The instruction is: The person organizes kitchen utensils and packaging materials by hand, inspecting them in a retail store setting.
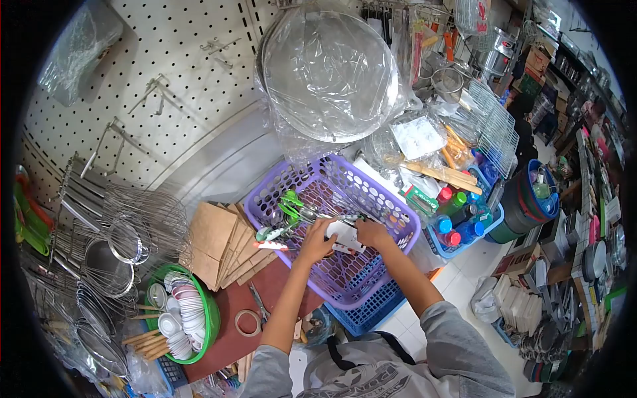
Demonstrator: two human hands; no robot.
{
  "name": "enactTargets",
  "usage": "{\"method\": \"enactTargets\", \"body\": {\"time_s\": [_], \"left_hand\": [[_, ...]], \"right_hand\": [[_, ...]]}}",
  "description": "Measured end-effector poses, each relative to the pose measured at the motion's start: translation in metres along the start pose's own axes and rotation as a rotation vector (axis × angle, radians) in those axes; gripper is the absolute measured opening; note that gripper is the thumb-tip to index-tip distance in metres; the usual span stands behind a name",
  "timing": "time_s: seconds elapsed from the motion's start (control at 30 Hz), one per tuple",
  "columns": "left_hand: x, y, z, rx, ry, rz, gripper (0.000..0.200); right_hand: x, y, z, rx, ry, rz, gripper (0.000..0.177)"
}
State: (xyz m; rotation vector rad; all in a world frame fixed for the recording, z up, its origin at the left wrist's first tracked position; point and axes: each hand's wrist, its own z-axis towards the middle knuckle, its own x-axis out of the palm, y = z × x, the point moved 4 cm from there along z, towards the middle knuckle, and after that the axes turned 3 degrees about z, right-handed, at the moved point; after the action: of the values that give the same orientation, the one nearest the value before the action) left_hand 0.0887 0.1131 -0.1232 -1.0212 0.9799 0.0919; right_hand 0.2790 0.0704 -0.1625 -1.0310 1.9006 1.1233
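A purple plastic basket (345, 295) with holes in its walls stands in front of me on a blue basket (361, 320). Over it, my left hand (317, 243) pinches the left side of a white card-like item (343, 235). My right hand (373, 234) is closed at the item's right end, by a dark part. Utensils with green handles (290, 205) lie in the basket just beyond my left hand. A red and white packaged item (271, 245) rests near its left wall.
Brown cardboard pieces (212, 240), scissors (259, 300) and a tape roll (247, 323) lie left of the basket. A green basket (211, 318) holds white ladles. Bottles fill a blue crate (453, 253) at right. Wrapped round sieves (328, 73) hang ahead.
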Motion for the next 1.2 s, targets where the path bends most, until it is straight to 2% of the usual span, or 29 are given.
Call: {"method": "enactTargets", "body": {"time_s": [0.07, 0.2, 0.27, 0.4, 0.5, 0.57, 0.67, 0.8, 0.9, 1.0, 1.07, 1.13, 1.17, 1.2], "left_hand": [[0.007, 0.004, -0.003, -0.098, 0.088, 0.055, 0.055], [0.013, 0.005, -0.006, -0.11, 0.178, 0.106, 0.059], [0.014, 0.005, -0.007, -0.126, 0.204, 0.121, 0.061], [0.012, 0.005, -0.005, -0.15, 0.153, 0.066, 0.055], [0.011, 0.009, -0.005, -0.135, 0.059, 0.02, 0.047], [0.01, 0.011, -0.004, -0.131, 0.001, 0.004, 0.042], [0.003, 0.0, -0.004, -0.089, -0.016, 0.152, 0.043], [0.0, -0.004, -0.004, -0.121, 0.005, 0.112, 0.051], [-0.004, -0.004, -0.001, -0.118, -0.064, 0.032, 0.06], [-0.009, -0.01, -0.001, -0.099, -0.128, -0.017, 0.073], [-0.017, -0.023, -0.001, -0.064, -0.206, -0.007, 0.078], [-0.019, -0.025, -0.003, -0.029, -0.172, 0.046, 0.08], [-0.019, -0.026, -0.004, -0.013, -0.155, 0.071, 0.081], [-0.019, -0.025, -0.004, -0.05, -0.135, 0.064, 0.074]], "right_hand": [[0.006, -0.007, 0.005, 0.007, 0.016, 0.06, 0.046], [0.006, -0.003, -0.003, -0.062, -0.058, 0.058, 0.056], [0.003, -0.001, -0.004, -0.07, 0.0, 0.083, 0.056], [-0.015, 0.01, -0.014, -0.098, 0.183, 0.051, 0.055], [-0.021, 0.014, -0.016, -0.124, 0.22, 0.074, 0.055], [-0.019, 0.013, -0.015, -0.141, 0.196, 0.105, 0.055], [-0.014, 0.006, -0.005, -0.103, 0.086, 0.176, 0.053], [-0.027, 0.013, -0.009, -0.069, -0.004, 0.23, 0.05], [-0.037, 0.025, -0.014, -0.278, -0.03, 0.332, 0.053], [-0.047, 0.032, -0.02, -0.289, 0.054, 0.441, 0.053], [-0.039, 0.036, -0.02, -0.318, 0.281, 0.607, 0.054], [-0.041, 0.047, -0.031, -0.384, 0.477, 0.739, 0.058], [-0.04, 0.048, -0.032, -0.393, 0.505, 0.716, 0.058], [-0.039, 0.049, -0.032, -0.403, 0.532, 0.69, 0.058]]}}
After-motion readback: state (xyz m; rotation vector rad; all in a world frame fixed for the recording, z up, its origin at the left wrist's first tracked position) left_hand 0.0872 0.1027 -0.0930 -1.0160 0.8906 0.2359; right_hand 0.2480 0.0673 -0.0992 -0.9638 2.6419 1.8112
